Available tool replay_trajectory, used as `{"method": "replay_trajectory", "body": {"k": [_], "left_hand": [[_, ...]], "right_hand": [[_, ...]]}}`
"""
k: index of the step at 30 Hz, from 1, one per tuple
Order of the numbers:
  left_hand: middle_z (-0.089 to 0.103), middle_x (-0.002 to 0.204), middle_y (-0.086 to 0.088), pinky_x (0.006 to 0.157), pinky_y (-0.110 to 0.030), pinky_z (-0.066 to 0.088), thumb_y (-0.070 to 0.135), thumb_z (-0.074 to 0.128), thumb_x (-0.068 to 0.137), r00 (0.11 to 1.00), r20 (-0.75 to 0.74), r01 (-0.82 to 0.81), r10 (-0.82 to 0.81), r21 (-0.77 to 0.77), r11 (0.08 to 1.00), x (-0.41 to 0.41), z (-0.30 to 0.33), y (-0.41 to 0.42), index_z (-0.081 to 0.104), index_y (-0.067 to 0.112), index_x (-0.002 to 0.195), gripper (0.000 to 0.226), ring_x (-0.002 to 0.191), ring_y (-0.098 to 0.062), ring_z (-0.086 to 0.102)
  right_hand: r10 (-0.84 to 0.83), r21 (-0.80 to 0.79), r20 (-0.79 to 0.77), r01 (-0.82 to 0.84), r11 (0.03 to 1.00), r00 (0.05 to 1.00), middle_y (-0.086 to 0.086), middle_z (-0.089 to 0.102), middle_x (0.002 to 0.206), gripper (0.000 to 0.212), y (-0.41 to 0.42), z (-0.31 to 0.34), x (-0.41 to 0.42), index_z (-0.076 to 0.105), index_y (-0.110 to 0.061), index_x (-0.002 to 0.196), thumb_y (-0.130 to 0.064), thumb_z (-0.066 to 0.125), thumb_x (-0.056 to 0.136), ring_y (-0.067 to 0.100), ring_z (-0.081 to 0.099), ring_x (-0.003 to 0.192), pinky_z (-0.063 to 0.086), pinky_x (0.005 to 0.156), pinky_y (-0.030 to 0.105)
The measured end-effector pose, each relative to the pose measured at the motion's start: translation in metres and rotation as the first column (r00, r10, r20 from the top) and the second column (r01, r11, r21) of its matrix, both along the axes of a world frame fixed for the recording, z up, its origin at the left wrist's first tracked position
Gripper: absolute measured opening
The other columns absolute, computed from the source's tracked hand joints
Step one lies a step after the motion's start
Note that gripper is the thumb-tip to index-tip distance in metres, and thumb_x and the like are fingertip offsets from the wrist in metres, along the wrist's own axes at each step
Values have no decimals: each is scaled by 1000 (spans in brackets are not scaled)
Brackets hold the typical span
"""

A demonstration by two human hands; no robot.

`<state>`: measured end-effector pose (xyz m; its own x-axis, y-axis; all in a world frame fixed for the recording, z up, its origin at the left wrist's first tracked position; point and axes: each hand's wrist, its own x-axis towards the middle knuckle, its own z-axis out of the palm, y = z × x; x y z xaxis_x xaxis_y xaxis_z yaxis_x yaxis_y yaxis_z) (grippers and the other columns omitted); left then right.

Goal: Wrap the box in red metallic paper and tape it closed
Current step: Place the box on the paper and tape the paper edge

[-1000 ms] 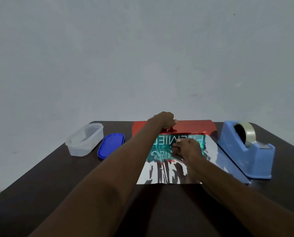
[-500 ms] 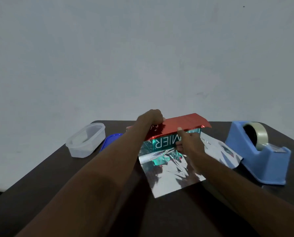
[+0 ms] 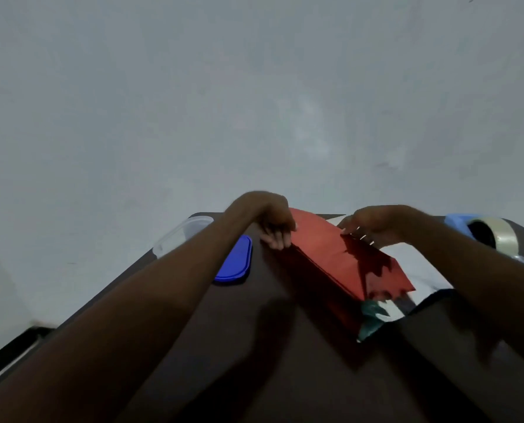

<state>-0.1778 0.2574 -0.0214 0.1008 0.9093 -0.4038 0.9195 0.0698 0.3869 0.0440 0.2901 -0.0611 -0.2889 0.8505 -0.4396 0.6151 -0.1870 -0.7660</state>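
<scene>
No legible text anywhere.

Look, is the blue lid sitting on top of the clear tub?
No, the blue lid lies flat on the table beside the clear tub, which stands open behind it.

Dark table [image 3: 254,346] w/ red paper [image 3: 330,248], blue lid [image 3: 234,264], clear tub [image 3: 183,235], tape dispenser [image 3: 492,236].
</scene>
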Motion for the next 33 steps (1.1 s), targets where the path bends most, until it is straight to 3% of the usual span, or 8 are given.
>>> {"method": "replay_trajectory", "body": {"k": [3,6,9,16,18,26,30,33], "left_hand": [[70,71,-3,55,-23,49,30,48,101,989,-132,99,-70,224,970,9,11,4,71,7,80,39,56,-13,62],[70,101,-1,81,-29,48,28,52,99,958,-205,273,-202,426,863,19,-2,9,72,12,109,27,89,-16,62],[71,107,0,87,-31,47,29,51,99,943,-196,329,-270,408,851,26,-28,13,72,16,112,28,93,-15,61],[61,58,5,62,-23,45,32,64,93,948,-129,319,-292,384,866,18,-32,13,72,10,75,29,46,-2,53],[62,60,5,68,-26,46,34,66,92,950,-92,310,-297,340,888,15,-33,12,71,16,71,28,54,-8,55],[67,101,0,87,-33,51,44,64,91,985,39,164,-171,143,976,11,-29,6,74,15,103,33,89,-17,60],[71,94,-1,82,-28,53,29,57,96,986,120,98,-118,164,982,13,-22,15,74,9,104,28,85,-16,64],[61,81,-4,73,-27,46,25,53,97,980,-121,187,-158,282,941,18,-28,29,65,-1,98,28,84,-24,56]], "right_hand": [[140,-6,73,-140,990,987,15,63,121,28,-8,7,-4,60,-13,124,-10,45,101,31,60,104,52,85,41],[192,-28,109,-190,981,975,19,63,125,31,-17,12,-4,59,-11,127,-10,43,101,31,60,109,50,91,44],[190,-21,124,-189,982,974,20,64,125,30,-23,14,-1,60,-9,126,-10,45,100,30,62,106,53,87,42],[110,-6,170,-111,994,979,21,67,111,26,-27,13,-1,66,0,109,-9,48,94,31,61,93,51,86,38],[112,28,215,-121,992,970,19,67,101,24,-30,14,-3,67,0,105,-11,48,94,28,62,81,52,76,34],[146,46,258,-163,986,955,12,63,99,26,-41,11,1,66,-5,100,-22,46,102,25,59,88,48,79,36],[117,94,276,-148,984,954,9,61,84,25,-45,7,-1,60,-7,91,-26,49,103,21,59,72,47,69,30],[77,134,274,-117,984,959,9,63,80,30,-47,3,2,62,-8,87,-32,52,102,20,61,64,48,67,30]]}}
